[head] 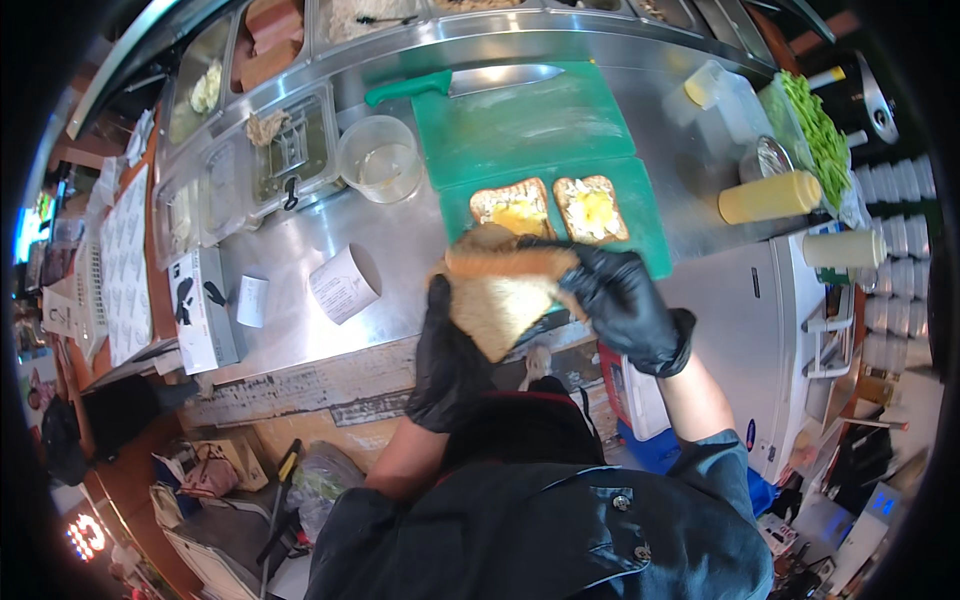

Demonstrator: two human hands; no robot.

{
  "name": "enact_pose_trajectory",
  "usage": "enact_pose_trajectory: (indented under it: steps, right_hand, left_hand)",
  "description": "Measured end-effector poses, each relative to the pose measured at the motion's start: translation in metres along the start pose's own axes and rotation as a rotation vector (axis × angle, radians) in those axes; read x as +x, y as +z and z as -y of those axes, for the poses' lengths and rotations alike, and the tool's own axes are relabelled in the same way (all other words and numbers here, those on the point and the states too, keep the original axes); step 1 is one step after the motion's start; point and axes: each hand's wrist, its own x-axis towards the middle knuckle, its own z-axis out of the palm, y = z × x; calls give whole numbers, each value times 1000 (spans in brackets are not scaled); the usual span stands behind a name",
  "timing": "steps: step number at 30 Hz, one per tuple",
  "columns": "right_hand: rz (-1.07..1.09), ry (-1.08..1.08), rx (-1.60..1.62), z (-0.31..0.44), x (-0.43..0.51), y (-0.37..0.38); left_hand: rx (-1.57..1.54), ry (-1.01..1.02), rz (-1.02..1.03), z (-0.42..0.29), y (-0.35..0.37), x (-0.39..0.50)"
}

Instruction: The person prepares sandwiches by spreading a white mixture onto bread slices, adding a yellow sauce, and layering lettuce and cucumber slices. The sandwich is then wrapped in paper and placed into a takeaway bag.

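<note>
Both my hands wear black gloves. My left hand (pixel 450 367) grips a slice of bread (pixel 499 315) by its side, its pale face turned up. My right hand (pixel 626 307) pinches another bread slice (pixel 506 262), blurred and tilted edge-on over the first. Just beyond, on the green cutting board (pixel 645 202), lie two bread slices: the left topped slice (pixel 514 210) and the right topped slice (pixel 590 210). Each carries a pale chunky topping and a yellow sauce. The held bread partly covers the left one.
A green-handled chef's knife (pixel 502 79) lies across the board's far edge. Left stand a clear round plastic tub (pixel 380 159), a lidded food pan (pixel 292 157) and curled paper slips (pixel 345 285). To the right are a yellow squeeze bottle (pixel 770 198) and shredded lettuce (pixel 816 135).
</note>
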Motion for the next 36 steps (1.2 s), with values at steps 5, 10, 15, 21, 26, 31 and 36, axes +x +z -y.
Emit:
enact_pose_trajectory:
  steps: [5, 10, 15, 21, 26, 31, 36]
  right_hand:
    - [-157, -283, -536, -28, 55, -27]
    - [200, -244, -1135, -80, 49, -1]
    - [219, -174, -1112, -70, 45, -1]
    - [115, -105, -1197, -105, 78, 32]
    - [56, -209, -983, -106, 63, 19]
    - [-224, -84, -36, -48, 17, -1]
    - [-529, -129, -522, -67, 13, -60]
  left_hand:
    - [-50, 162, -257, -46, -38, -11]
    - [72, 373, -417, -58, -64, -24]
    - [109, 368, -491, -53, -68, -31]
    - [138, 258, -361, -46, -55, -21]
    - [139, 69, -220, -40, -29, -7]
    - [91, -54, 40, -15, 11, 43]
    - [1127, 648, 460, 32, 16, 147]
